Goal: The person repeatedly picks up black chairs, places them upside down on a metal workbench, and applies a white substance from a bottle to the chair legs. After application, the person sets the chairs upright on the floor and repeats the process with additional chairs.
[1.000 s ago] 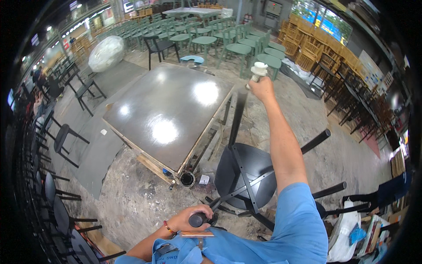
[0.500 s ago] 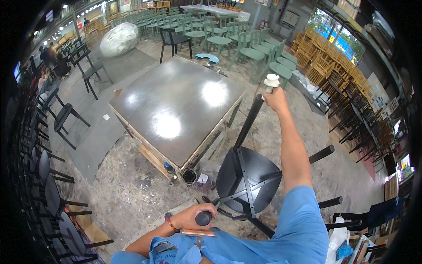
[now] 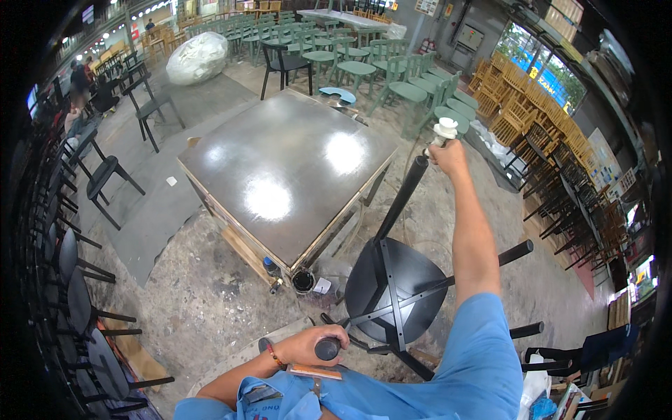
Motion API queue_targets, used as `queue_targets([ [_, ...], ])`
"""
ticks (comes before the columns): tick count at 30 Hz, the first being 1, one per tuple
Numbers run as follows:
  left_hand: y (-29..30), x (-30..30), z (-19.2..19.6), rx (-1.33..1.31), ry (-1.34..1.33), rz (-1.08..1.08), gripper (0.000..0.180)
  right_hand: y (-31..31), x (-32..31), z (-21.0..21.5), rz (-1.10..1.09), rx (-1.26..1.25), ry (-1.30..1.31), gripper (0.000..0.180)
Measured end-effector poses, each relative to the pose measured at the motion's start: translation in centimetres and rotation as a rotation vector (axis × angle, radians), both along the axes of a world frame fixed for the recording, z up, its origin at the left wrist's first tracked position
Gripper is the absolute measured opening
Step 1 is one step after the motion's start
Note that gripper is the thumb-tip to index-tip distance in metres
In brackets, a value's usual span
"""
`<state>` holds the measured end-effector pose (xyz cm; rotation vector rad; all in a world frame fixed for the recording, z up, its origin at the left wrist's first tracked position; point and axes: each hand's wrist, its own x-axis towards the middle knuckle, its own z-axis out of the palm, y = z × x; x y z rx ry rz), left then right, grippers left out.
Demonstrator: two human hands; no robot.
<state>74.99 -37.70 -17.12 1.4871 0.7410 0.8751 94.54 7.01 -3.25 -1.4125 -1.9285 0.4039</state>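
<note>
A black chair (image 3: 416, 314) is held tipped over in front of me, its seat underside, crossed braces and legs facing me. My left hand (image 3: 312, 345) is closed round the end of one chair leg, close to my chest. Out at arm's length, my right hand (image 3: 448, 155) grips what looks like a spray gun (image 3: 444, 129) with a white cup on top. The gun is just beside the far tip of another leg; fingers hide its handle and trigger.
A square table (image 3: 287, 164) with a shiny dark top stands to the left front. By its near corner are a dark open can (image 3: 303, 281) and a blue-capped bottle (image 3: 270, 264). Black chairs (image 3: 106, 175) line the left; green chairs (image 3: 404, 91) fill the back; wooden chairs (image 3: 516, 112) are stacked right.
My right hand and the spray gun have shifted slightly right, away from the leg tip. My left hand keeps its hold on the chair leg. The whole view has moved a little.
</note>
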Motion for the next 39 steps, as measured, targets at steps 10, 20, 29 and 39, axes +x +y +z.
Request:
queue_targets([
  [10, -0.4, 0.1, -0.4, -0.038, -0.028, 0.055, 0.023, -0.4, -2.0, 0.0, 0.043, -0.124, -0.167, 0.035],
  [20, 0.4, 0.3, -1.6, 0.085, 0.056, 0.007, 0.031, -2.1, -2.6, -2.7, -0.082, 0.106, -0.278, 0.03],
  [29, -0.9, -4.0, -2.1, 0.205, 0.146, 0.04, 0.065, -8.3, -6.7, 13.0, 0.112, 0.485, -0.541, 0.06],
  [39, -12.5, -30.6, -10.9, -0.146, 0.553, 0.302, 0.048, -20.9, -25.3, 3.6, 0.025, -0.168, -0.413, 0.036],
])
